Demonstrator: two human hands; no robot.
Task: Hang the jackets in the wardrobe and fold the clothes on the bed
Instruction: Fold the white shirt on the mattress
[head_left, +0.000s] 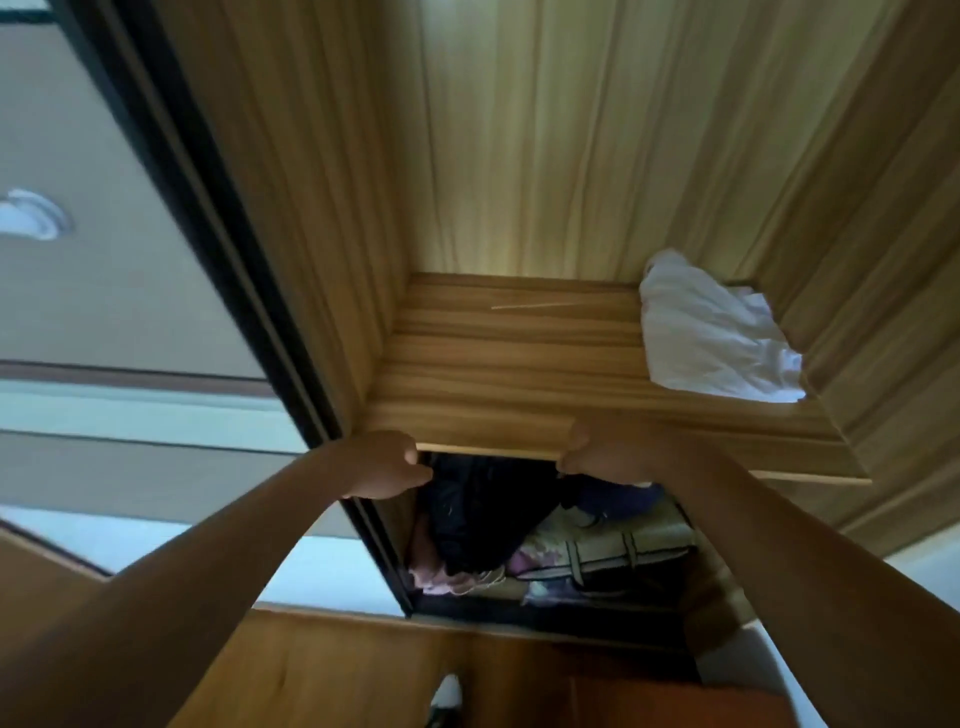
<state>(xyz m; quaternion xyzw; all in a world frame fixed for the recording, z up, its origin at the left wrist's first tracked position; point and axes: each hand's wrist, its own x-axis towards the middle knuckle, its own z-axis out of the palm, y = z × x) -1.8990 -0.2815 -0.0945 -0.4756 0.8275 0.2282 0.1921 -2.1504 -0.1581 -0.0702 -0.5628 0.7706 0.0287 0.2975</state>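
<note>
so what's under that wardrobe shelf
A dark garment, pink clothes and a striped bag show. The shelf covers the garment's top, so what holds it is hidden.

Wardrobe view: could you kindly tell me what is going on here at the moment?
A person is reaching into the open wardrobe with both arms. The left hand and right hand are at the front edge of the wooden shelf, fingers curled; whether they grip anything is hidden. A dark garment, likely a jacket, sits just below the hands, under the shelf. A crumpled white cloth lies on the shelf's right side.
</note>
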